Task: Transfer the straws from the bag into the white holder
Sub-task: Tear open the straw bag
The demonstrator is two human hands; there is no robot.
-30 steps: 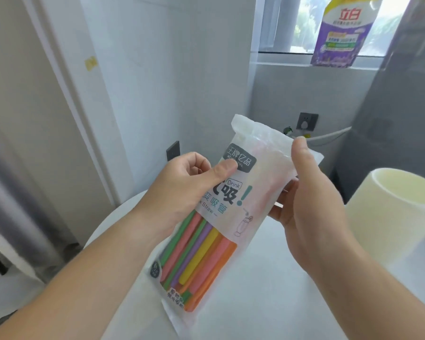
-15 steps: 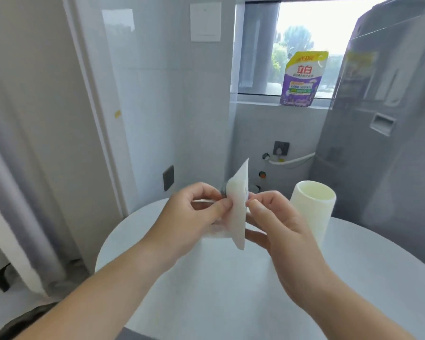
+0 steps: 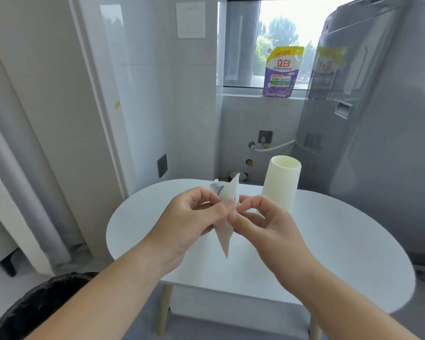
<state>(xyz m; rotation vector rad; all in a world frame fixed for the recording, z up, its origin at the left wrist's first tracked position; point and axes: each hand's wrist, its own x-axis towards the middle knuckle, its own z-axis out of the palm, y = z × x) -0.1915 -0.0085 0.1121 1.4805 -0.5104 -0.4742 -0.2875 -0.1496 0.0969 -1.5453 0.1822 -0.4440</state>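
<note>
A: What have your hands got right now?

B: Both are pinched shut on the bag [image 3: 225, 224]. My left hand [image 3: 194, 220] holds 1 side of the top edge between thumb and forefinger, and my right hand [image 3: 263, 223] grips the other side, thumbs nearly touching. The bag hangs in the air above the middle of the counter [image 3: 341, 241], turned edge-on to me.

A: Can you see the straws?

B: No. From this angle only the pale back of the bag shows, so I can't tell how they sit inside, or whether the seal has begun to part.

A: And the white holder?

B: The white holder [image 3: 281, 186] stands upright near the counter's far edge, just beyond my right hand, its mouth open and seemingly nothing in it.

A: So what's the step?

B: Opening the bag, I judge. To do it well I'd keep both pinches close to the seam and pull apart evenly, with the bottom held low so the straws don't spill when the seal gives. Then I'd tip the opened mouth over the holder, not the counter.
</note>
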